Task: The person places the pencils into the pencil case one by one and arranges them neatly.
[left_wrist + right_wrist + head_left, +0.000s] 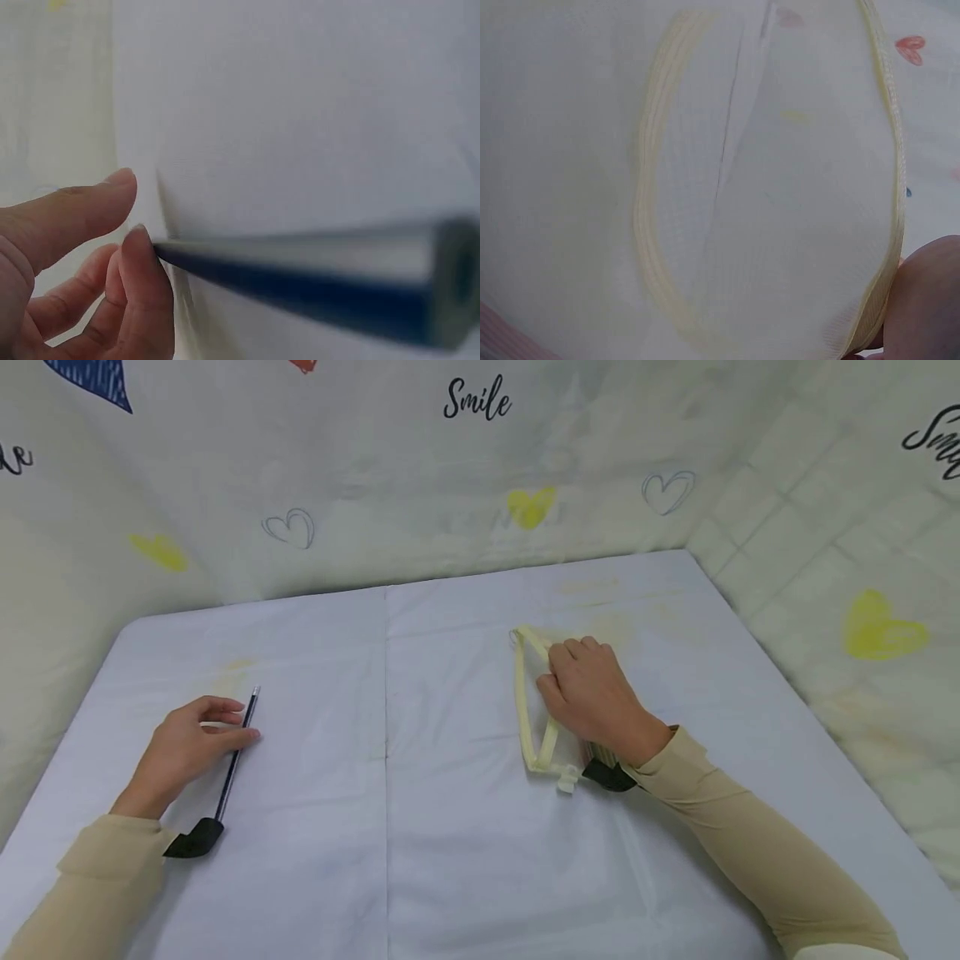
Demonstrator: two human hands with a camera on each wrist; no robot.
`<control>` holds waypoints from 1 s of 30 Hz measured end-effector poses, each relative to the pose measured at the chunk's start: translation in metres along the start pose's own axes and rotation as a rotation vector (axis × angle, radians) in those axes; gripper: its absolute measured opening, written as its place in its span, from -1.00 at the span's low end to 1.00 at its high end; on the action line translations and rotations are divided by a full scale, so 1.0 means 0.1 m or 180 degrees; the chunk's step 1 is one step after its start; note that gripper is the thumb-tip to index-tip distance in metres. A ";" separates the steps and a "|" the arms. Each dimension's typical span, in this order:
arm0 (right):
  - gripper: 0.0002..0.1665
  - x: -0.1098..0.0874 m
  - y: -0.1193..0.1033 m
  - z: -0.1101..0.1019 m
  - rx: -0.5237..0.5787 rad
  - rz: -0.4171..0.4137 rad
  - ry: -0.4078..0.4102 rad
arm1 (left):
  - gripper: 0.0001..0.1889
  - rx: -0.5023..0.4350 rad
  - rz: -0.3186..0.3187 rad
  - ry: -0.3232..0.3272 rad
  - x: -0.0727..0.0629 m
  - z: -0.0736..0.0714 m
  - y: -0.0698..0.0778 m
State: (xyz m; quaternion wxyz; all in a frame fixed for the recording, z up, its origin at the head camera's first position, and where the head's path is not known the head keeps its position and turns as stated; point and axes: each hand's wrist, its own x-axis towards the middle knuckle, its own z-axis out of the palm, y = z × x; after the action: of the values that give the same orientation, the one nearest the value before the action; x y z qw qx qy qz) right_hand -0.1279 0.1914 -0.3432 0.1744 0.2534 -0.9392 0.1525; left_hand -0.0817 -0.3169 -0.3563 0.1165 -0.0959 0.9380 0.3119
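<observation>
In the head view, a slim dark pencil with a pale end slants beside my left hand. My left thumb crosses over it, and the fingertips are right at its side. In the left wrist view the pencil looks blue and silver, its flat near end blurred; a gap shows between thumb and index finger. My right hand, fingers curled, grips the edge of a see-through mesh pouch with cream-yellow trim. The right wrist view shows this mesh pouch close up, a thumb or finger at its edge.
A small white tab sits at the pouch's near corner. Something striped shows beneath my right wrist. White cloth with a centre crease covers the table. Behind it hangs a pale backdrop printed with hearts and words.
</observation>
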 end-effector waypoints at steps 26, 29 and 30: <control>-0.68 0.00 0.01 -0.01 -0.0014 0.0061 -0.0070 | -0.38 0.0102 0.0047 0.0059 0.00 -0.01 -0.02; -0.68 0.00 0.01 -0.01 -0.0017 0.0070 -0.0079 | -0.36 -0.0062 0.0046 -0.0062 -0.01 -0.02 0.02; -0.67 0.00 0.02 -0.01 -0.0016 0.0065 -0.0073 | -0.35 -0.0100 0.0034 -0.0103 -0.01 -0.02 0.03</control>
State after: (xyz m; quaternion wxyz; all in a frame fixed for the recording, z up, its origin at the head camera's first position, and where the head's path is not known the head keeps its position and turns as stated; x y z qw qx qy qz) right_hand -0.1287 0.1928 -0.3429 0.1627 0.2451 -0.9441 0.1489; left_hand -0.0820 -0.3155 -0.3522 0.1285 -0.0877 0.9315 0.3287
